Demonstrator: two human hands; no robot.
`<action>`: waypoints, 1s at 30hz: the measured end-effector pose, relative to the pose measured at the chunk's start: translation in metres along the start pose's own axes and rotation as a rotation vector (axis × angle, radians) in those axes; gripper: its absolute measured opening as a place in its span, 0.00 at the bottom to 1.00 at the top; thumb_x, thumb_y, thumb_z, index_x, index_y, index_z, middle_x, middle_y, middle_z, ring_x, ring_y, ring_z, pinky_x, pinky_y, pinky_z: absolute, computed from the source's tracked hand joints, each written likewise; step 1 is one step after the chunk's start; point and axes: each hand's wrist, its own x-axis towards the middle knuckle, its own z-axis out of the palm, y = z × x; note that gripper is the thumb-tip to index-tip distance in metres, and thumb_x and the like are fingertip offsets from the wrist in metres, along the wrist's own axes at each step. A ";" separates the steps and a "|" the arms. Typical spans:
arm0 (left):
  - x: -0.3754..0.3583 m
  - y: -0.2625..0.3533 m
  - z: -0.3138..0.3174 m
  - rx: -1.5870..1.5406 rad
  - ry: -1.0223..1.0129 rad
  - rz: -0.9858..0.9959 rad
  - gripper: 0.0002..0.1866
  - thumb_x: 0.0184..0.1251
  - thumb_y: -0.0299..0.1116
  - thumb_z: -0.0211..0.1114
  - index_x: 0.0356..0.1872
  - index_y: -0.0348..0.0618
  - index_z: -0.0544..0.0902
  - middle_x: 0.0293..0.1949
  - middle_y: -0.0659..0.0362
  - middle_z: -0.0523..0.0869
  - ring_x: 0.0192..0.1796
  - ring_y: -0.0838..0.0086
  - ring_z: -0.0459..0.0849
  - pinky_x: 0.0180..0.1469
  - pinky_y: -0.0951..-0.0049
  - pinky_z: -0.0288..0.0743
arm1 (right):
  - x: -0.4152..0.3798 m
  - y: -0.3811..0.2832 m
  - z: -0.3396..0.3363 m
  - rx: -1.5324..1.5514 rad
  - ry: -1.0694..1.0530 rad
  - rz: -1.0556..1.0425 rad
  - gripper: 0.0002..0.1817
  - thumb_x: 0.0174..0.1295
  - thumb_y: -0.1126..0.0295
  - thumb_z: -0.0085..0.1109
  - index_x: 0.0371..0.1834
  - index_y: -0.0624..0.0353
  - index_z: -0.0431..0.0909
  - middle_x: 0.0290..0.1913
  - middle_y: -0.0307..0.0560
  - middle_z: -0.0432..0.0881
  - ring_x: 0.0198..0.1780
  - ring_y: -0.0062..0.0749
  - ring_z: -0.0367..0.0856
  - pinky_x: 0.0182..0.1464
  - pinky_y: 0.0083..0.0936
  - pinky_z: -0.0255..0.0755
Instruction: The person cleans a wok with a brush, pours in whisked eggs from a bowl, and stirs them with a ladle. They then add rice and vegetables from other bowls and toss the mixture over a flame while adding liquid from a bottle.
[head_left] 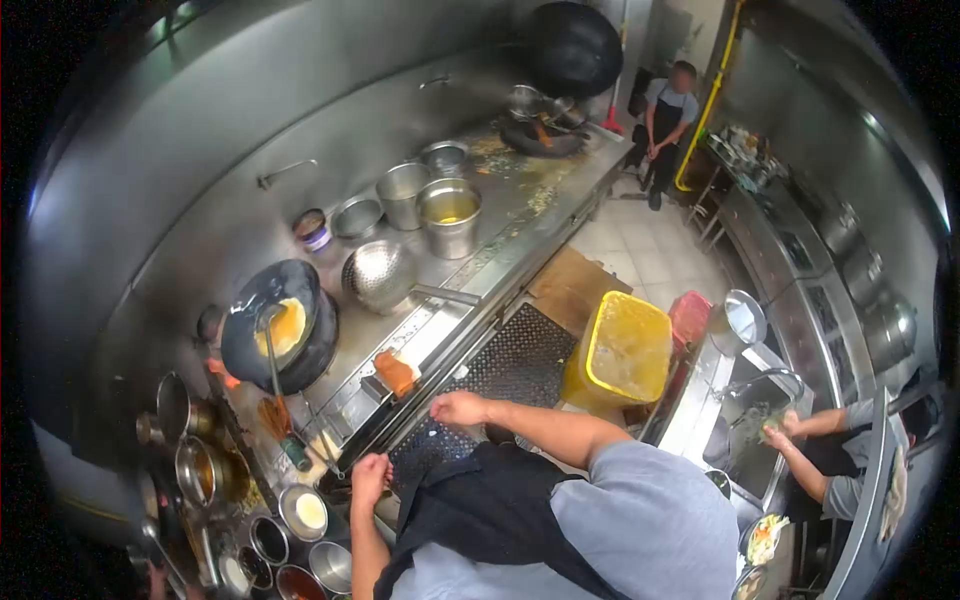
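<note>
My left hand is closed in a loose fist by the front edge of the stove, with nothing visible in it. Further right, my right hand hangs half curled beside the counter edge, its fingers together and apparently holding nothing. An orange-brown folded cloth lies on the counter edge closest to it. A black wok stands on the burner with a yellow egg-like sheet inside. The ladle rests in the wok, its handle pointing towards me. A green-handled whisk or brush lies below it.
A perforated strainer and metal pots stand on the counter. Bowls and pans crowd the lower left. Behind my right arm is a yellow bin. One co-worker works at the sink; another person is at the back.
</note>
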 end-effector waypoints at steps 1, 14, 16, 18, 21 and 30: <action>0.003 0.015 0.000 -0.053 -0.011 0.034 0.15 0.72 0.38 0.60 0.26 0.41 0.81 0.21 0.63 0.81 0.23 0.81 0.77 0.27 0.79 0.71 | -0.011 -0.014 -0.012 0.007 0.016 0.002 0.12 0.63 0.62 0.58 0.46 0.53 0.81 0.42 0.47 0.86 0.45 0.34 0.83 0.48 0.31 0.76; -0.066 0.278 0.060 0.444 -0.503 0.911 0.12 0.62 0.29 0.65 0.20 0.37 0.76 0.23 0.54 0.80 0.25 0.66 0.78 0.30 0.70 0.71 | -0.216 -0.094 -0.080 0.457 0.575 -0.032 0.12 0.65 0.72 0.59 0.51 0.60 0.80 0.47 0.44 0.85 0.48 0.28 0.83 0.52 0.27 0.77; -0.066 0.267 0.041 0.411 -0.417 0.916 0.11 0.59 0.27 0.67 0.20 0.36 0.76 0.22 0.55 0.79 0.25 0.66 0.78 0.29 0.69 0.70 | -0.164 -0.130 -0.095 0.384 0.370 -0.172 0.12 0.65 0.74 0.59 0.51 0.61 0.80 0.47 0.44 0.85 0.49 0.27 0.83 0.52 0.25 0.76; -0.092 0.251 0.006 0.364 -0.285 0.911 0.10 0.57 0.25 0.69 0.20 0.36 0.77 0.22 0.55 0.79 0.25 0.66 0.78 0.28 0.69 0.70 | -0.117 -0.186 -0.099 0.293 0.127 -0.363 0.13 0.63 0.75 0.60 0.50 0.63 0.80 0.46 0.47 0.85 0.48 0.30 0.83 0.50 0.26 0.77; -0.165 0.213 -0.055 0.370 0.006 0.815 0.11 0.58 0.27 0.68 0.19 0.37 0.76 0.21 0.54 0.77 0.24 0.65 0.76 0.27 0.69 0.68 | -0.061 -0.257 -0.093 0.080 -0.288 -0.655 0.13 0.61 0.76 0.61 0.50 0.63 0.80 0.47 0.48 0.84 0.49 0.32 0.83 0.51 0.28 0.77; -0.350 0.087 0.039 -0.082 1.060 0.623 0.27 0.69 0.50 0.58 0.16 0.39 0.75 0.19 0.56 0.77 0.22 0.70 0.76 0.25 0.73 0.65 | 0.017 -0.339 -0.011 0.022 -0.954 -0.836 0.13 0.62 0.73 0.61 0.50 0.62 0.80 0.47 0.49 0.84 0.48 0.35 0.84 0.51 0.30 0.76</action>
